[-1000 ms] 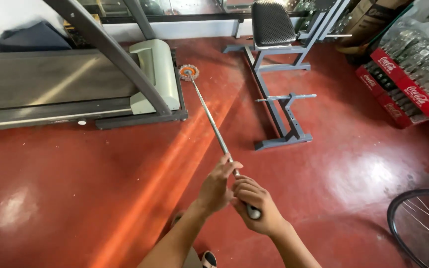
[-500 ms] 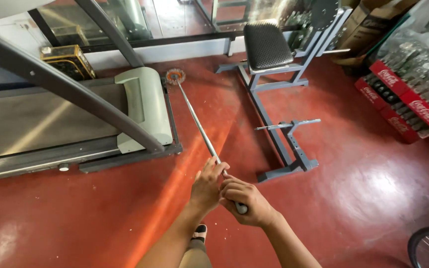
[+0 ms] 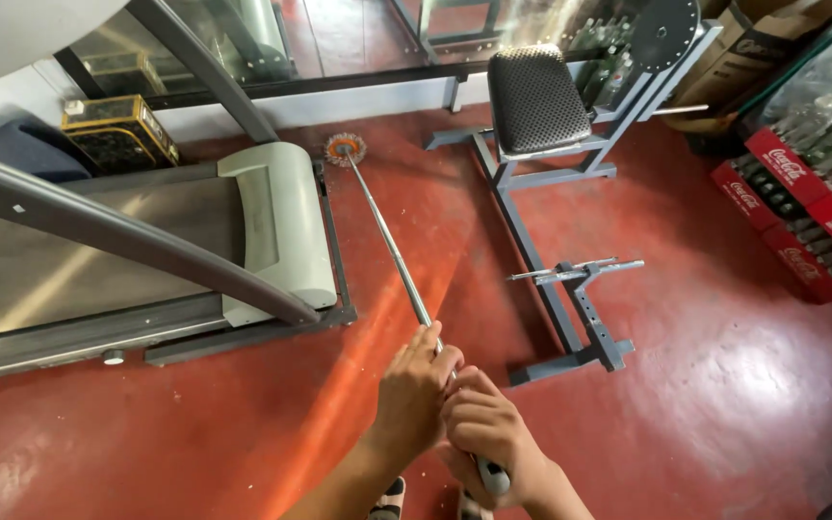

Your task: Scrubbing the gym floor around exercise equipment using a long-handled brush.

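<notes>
Both hands grip the near end of a long metal mop handle (image 3: 392, 246). The left hand (image 3: 414, 393) is wrapped around the pole slightly farther along, and the right hand (image 3: 481, 435) is closed around the grey grip at the very end, the two hands touching. The pole runs away from them, far and to the left, to the round orange mop head (image 3: 346, 148) on the red floor (image 3: 724, 366). The mop head lies just beside the far corner of the treadmill (image 3: 276, 226), left of the grey exercise bench (image 3: 536, 101).
</notes>
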